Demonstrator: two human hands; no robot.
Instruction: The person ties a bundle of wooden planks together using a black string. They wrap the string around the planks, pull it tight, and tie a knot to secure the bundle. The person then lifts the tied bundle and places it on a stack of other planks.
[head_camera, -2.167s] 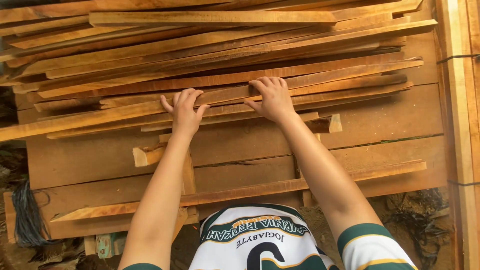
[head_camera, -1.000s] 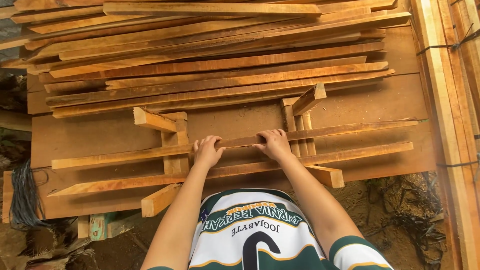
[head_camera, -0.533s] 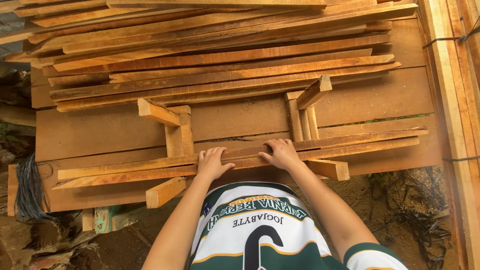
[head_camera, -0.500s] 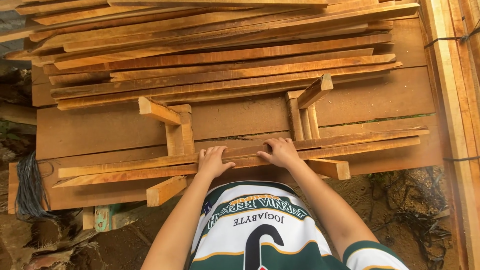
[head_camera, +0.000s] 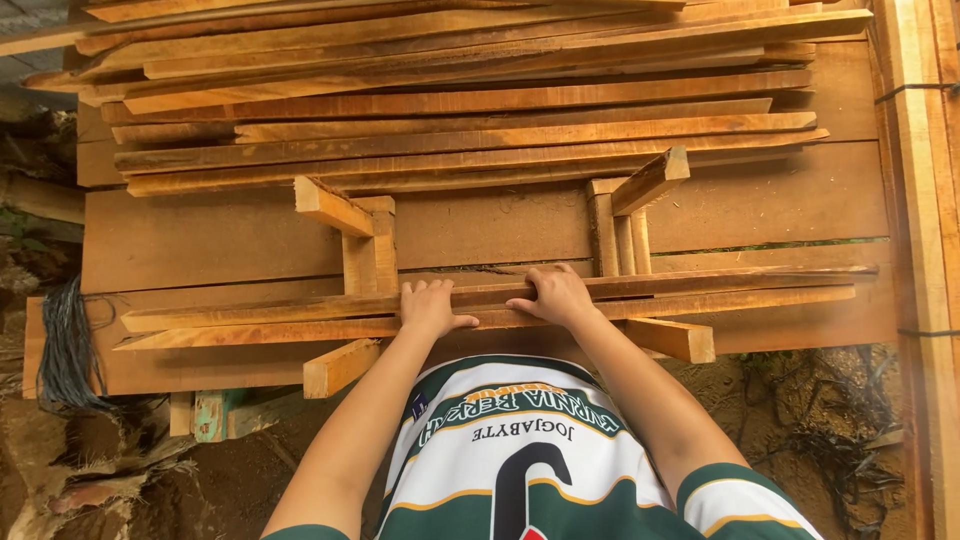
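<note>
1. Resting flat: left hand (head_camera: 432, 308) and right hand (head_camera: 555, 295), fingers spread and pressed on top of the upper slat (head_camera: 700, 281), near its middle. Not curled round it; no clamp visible.
2. Lying lengthwise across two short cross blocks: left block (head_camera: 342, 366), right block (head_camera: 672, 339). Touching alongside a second slat (head_camera: 240, 335), nearer the body.
3. Sitting on a wide plank bench (head_camera: 220, 240); big slat stack (head_camera: 450, 100) well behind.
4. Handling, judged: thin, long, light; stiff along the grain but likely to whip or sag if lifted from one end. Best taken near the middle, hands apart, as now.
5. Surface: rough-sawn, orange-brown, dry, not slippery. Splinter risk at edges. Tapered, ragged ends; likely to split if dropped.
6. Also about: pale squared timbers (head_camera: 915, 200) strapped at right, dark cord bundle (head_camera: 65, 345) hanging at left, bare earth below.
</note>
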